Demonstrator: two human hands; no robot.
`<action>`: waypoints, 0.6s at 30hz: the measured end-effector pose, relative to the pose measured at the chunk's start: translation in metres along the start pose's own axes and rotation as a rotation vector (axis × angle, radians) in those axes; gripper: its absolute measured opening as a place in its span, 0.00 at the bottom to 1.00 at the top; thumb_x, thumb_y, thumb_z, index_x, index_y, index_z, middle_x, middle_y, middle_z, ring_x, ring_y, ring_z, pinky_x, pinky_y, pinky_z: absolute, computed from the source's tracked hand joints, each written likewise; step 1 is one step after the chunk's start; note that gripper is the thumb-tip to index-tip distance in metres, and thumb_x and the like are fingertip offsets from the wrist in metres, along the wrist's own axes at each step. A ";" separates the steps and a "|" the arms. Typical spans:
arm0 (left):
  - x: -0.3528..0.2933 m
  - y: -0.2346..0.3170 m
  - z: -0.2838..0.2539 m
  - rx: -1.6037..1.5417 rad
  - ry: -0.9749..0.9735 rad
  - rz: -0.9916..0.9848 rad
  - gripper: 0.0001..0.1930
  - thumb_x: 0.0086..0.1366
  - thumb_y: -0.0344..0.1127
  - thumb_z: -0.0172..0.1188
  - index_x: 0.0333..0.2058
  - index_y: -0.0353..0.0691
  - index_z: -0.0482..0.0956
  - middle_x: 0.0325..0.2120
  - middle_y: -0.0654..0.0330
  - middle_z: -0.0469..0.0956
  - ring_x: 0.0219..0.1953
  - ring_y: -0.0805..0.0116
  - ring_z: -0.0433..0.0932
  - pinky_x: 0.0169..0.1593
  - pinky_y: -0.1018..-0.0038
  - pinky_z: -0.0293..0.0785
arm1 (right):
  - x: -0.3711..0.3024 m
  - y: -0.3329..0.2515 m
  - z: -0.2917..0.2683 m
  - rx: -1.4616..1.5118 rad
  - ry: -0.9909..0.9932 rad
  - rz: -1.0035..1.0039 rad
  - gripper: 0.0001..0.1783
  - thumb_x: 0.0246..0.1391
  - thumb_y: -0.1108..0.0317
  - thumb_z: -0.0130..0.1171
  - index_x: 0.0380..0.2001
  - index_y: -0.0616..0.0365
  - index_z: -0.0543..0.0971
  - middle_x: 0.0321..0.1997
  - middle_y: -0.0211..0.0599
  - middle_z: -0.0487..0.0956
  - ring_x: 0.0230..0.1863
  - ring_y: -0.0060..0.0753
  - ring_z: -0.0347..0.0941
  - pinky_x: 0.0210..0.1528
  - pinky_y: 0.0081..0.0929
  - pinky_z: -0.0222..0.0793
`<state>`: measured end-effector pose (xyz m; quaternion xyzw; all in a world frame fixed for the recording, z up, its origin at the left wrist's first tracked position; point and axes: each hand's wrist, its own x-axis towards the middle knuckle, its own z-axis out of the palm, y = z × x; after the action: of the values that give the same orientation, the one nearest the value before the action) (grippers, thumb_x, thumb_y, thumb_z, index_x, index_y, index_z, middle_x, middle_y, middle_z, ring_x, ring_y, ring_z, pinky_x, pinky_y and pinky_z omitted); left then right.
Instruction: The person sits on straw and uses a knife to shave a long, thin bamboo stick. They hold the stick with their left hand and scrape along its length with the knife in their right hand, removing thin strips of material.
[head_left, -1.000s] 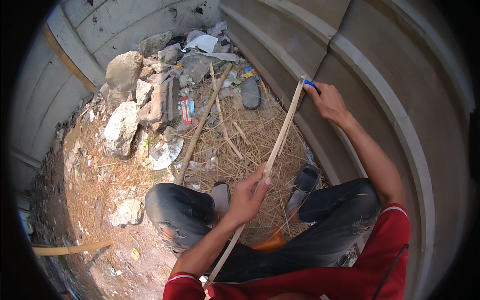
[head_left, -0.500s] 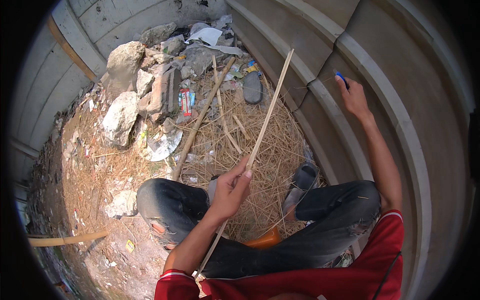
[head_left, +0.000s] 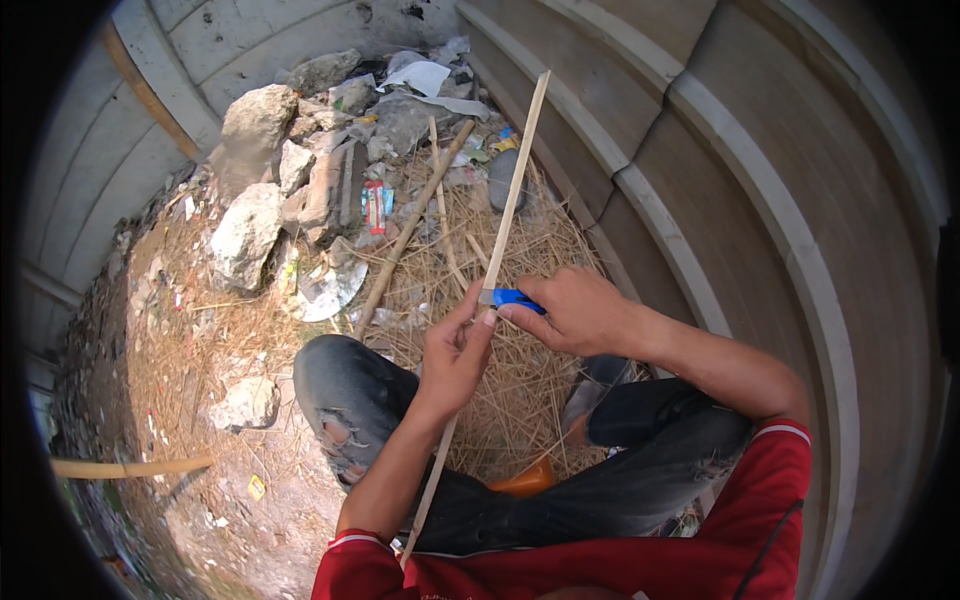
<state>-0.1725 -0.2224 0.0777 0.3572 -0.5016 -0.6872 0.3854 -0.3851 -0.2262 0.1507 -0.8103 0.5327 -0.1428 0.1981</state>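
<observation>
A long, thin wooden strip runs from beside my left sleeve up past my knees, tilted slightly to the right at its far end. My left hand is closed round its middle, thumb and fingers pinching it. My right hand grips a blue utility knife. The knife's short blade meets the strip just beyond my left fingertips. Below that spot, part of the strip is covered by my left hand and forearm.
Thin shavings and straw litter the ground between my legs. Ahead left lie broken rocks, a round stick and scraps of rubbish. A corrugated wall rises close on my right. An orange object lies by my legs.
My right hand has swung in from the far right, bringing the knife onto the strip beside my left hand. The strip's far end has shifted left and become steeper.
</observation>
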 end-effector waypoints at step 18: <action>-0.006 -0.017 0.020 0.355 -0.048 -0.015 0.27 0.77 0.37 0.54 0.67 0.26 0.64 0.51 0.46 0.81 0.46 0.74 0.77 0.53 0.76 0.72 | 0.021 0.095 -0.039 -0.231 0.275 0.350 0.32 0.68 0.38 0.49 0.33 0.59 0.84 0.25 0.53 0.82 0.33 0.66 0.79 0.40 0.57 0.73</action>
<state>-0.1898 -0.2054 0.0668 0.4069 -0.6214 -0.5991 0.2990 -0.4707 -0.2855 0.1411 -0.6960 0.6996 -0.1536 0.0517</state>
